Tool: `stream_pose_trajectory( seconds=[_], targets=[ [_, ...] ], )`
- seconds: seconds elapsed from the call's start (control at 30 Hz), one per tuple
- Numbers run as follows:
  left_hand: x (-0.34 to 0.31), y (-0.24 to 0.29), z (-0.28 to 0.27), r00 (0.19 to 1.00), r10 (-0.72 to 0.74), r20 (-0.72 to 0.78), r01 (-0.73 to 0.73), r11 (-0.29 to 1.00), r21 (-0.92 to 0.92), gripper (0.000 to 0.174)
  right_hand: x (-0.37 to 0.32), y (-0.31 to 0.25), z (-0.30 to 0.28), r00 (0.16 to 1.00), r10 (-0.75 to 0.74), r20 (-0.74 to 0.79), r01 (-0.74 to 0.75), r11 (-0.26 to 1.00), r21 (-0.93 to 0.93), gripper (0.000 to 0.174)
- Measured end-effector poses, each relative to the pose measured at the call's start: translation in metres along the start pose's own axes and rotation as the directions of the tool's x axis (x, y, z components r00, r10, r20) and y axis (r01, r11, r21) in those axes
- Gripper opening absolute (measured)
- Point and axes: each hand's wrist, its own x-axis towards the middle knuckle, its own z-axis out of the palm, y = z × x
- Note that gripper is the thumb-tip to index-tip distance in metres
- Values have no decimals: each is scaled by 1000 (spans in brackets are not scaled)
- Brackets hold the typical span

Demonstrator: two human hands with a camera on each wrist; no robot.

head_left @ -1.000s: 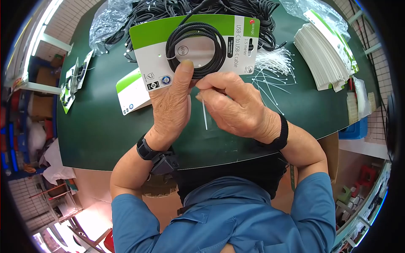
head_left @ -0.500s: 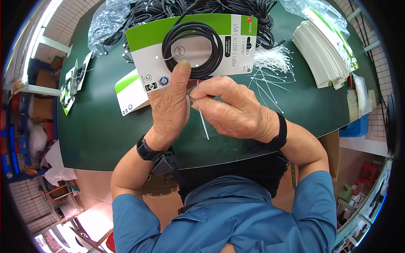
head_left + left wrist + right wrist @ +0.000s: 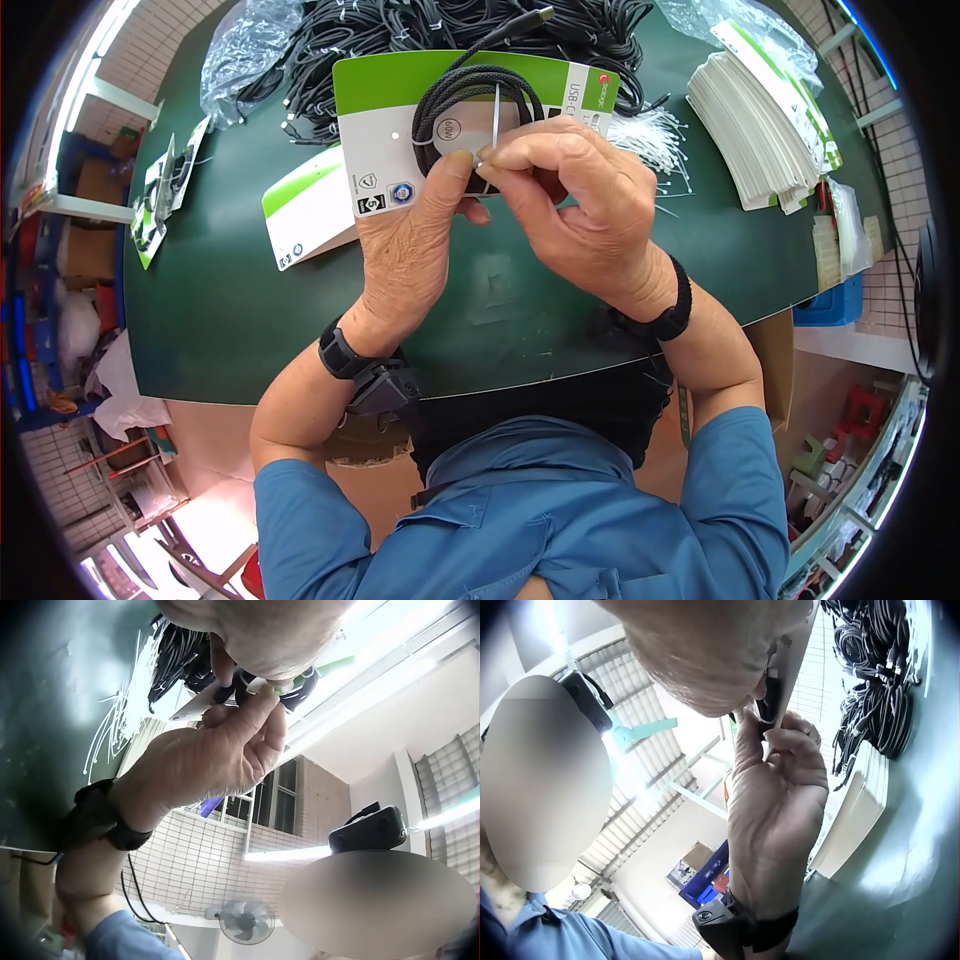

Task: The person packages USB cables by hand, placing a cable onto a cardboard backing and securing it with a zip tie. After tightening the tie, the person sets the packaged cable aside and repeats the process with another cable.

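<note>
The left hand (image 3: pixel 405 245) pinches the green-and-white printed cardboard card (image 3: pixel 375 135) at its lower edge, thumb against the coiled black braided cable (image 3: pixel 428 130) lying on the card's front. Just beside that thumb, the right hand (image 3: pixel 590 205) pinches a thin white plastic tie (image 3: pixel 496 115), whose strip stands up across the coil.

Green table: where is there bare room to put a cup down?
The green table has bare patches near its front edge between the wrists, left of the left hand below the white-and-green card, and between the right hand and the card stack. The far side is crowded with black cables.
</note>
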Motion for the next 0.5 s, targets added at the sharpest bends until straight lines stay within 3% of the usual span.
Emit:
stream_pose_trajectory(
  seconds=[0.07, 0.5],
  targets=[
    [1, 0, 1, 1000, -5, 7, 5, 1000, 10, 36, 2, 6, -1, 994, -108, 9, 109, 992, -62, 23],
    [3, -2, -2, 997, -71, 5, 71, 997, -30, 28, 11, 13, -8, 951, -298, 78, 308, 907, -286, 30]
  ],
)
